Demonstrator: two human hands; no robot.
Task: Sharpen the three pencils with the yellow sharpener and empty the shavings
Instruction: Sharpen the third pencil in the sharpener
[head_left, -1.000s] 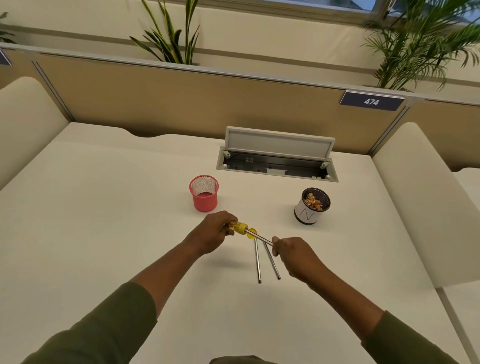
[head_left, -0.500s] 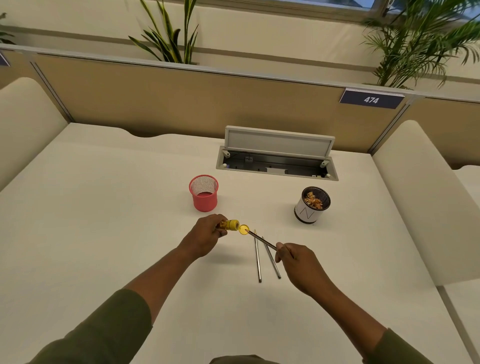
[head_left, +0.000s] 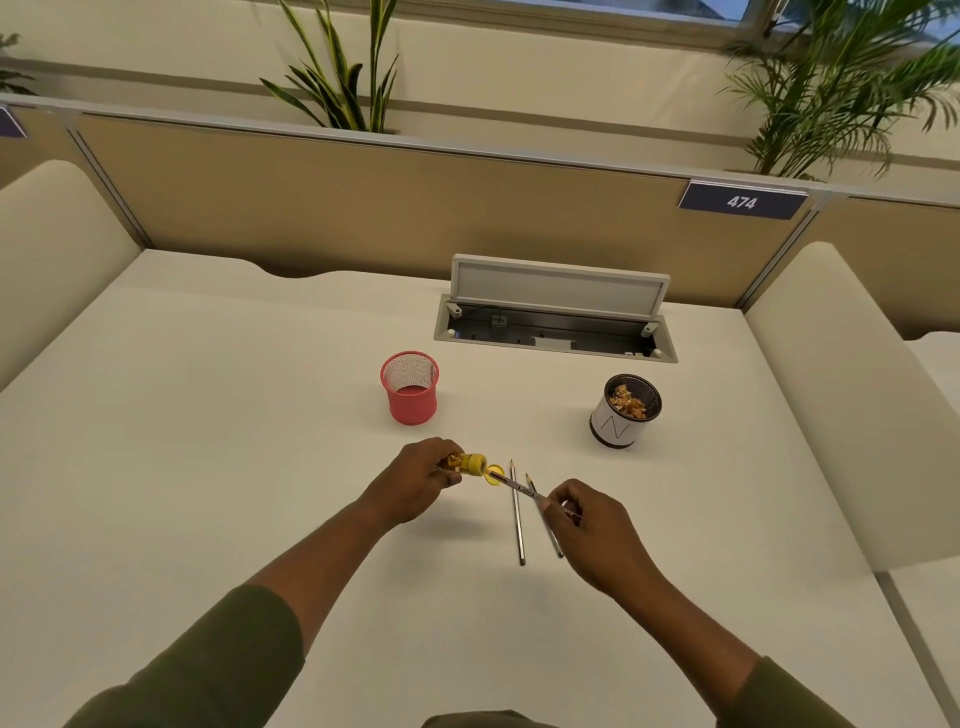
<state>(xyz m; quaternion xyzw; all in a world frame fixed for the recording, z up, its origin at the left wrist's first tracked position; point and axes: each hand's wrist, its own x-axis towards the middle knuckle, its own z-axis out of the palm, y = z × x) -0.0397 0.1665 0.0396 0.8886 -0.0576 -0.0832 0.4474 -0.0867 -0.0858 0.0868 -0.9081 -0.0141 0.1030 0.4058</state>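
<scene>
The left hand (head_left: 415, 480) curls its fingers around the small yellow plastic sharpener (head_left: 469, 463), whose round yellow cap (head_left: 494, 477) hangs open at the mouth. The right hand (head_left: 592, 530) pinches a dark striped pencil (head_left: 514, 487) — tip at the cap. Two grey pencils (head_left: 517, 512) lie on the cream desk (head_left: 208, 415) beneath. Beyond stand a red mesh cup (head_left: 410, 388) and a white cup (head_left: 621, 413) marked "N", holding shavings. The tan partition (head_left: 363, 208) bears a sign — "474" (head_left: 742, 201).
</scene>
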